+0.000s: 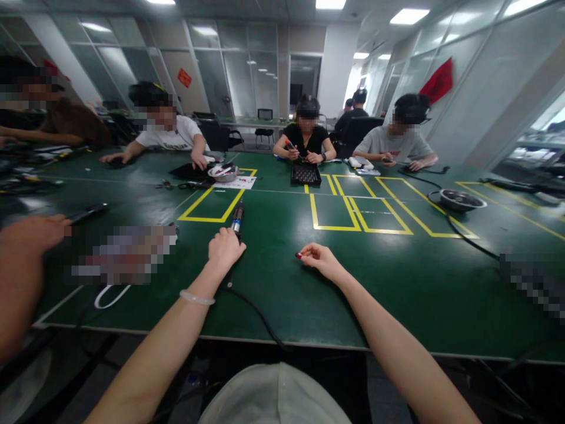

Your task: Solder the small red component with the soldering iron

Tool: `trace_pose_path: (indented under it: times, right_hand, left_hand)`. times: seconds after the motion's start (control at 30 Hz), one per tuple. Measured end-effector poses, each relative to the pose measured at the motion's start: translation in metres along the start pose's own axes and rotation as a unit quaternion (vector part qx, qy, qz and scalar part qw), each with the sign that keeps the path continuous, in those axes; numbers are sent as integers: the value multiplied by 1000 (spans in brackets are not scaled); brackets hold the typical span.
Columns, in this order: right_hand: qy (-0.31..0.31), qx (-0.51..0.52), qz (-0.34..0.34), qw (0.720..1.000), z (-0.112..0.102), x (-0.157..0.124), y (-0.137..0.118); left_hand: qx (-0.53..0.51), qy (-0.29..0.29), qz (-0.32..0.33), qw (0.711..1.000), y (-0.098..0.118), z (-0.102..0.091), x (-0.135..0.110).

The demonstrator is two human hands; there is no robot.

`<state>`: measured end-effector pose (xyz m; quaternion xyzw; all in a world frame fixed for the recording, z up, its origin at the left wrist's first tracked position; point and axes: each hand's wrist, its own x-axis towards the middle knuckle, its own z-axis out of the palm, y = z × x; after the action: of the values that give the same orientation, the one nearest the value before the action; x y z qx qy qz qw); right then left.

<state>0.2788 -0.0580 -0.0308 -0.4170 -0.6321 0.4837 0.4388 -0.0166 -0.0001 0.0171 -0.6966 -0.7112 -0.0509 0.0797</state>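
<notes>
My left hand (225, 248), with a pale bangle on its wrist, is closed around the rear of a corded electric screwdriver (237, 219). The tool is dark with a silver and blue band, and its thin tip points away from me. From near this hand a black cord (251, 303) runs over the table's front edge. To the right, just above the green table (273, 318), my right hand (323, 261) pinches a small red and dark piece (299, 255) between thumb and fingertips. Its exact kind is too small to make out.
Yellow tape outlines (335, 228) mark the tabletop. A metal bowl (462, 200) stands right, another bowl (224, 172) farther back. Across the table a person works over a black tray (305, 174). A neighbour's hand (37, 232) reaches in at left, near a blurred package (128, 256).
</notes>
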Motion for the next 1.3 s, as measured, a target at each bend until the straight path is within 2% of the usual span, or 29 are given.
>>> trace_pose_path:
  times: [0.2, 0.37, 0.5, 0.67, 0.87, 1.3]
  right_hand:
    - [20, -59, -9, 998, -2, 2, 5]
    - [39, -45, -8, 998, -2, 3, 6]
    - [61, -42, -26, 997, -4, 3, 6]
    - [72, -21, -30, 997, -5, 4, 6]
    - [60, -29, -36, 997, -4, 3, 6]
    - [86, -125, -55, 987, -5, 3, 3]
  left_hand:
    - [-24, -2, 93, 995, 50, -9, -23]
    - [-40, 17, 143, 989, 96, -11, -38]
    - [-52, 21, 184, 981, 118, -10, -45]
    - [-88, 18, 219, 972, 118, -4, -51]
    - [-131, 14, 226, 965, 109, 2, -51]
    - [-145, 8, 228, 963, 108, 4, -50]
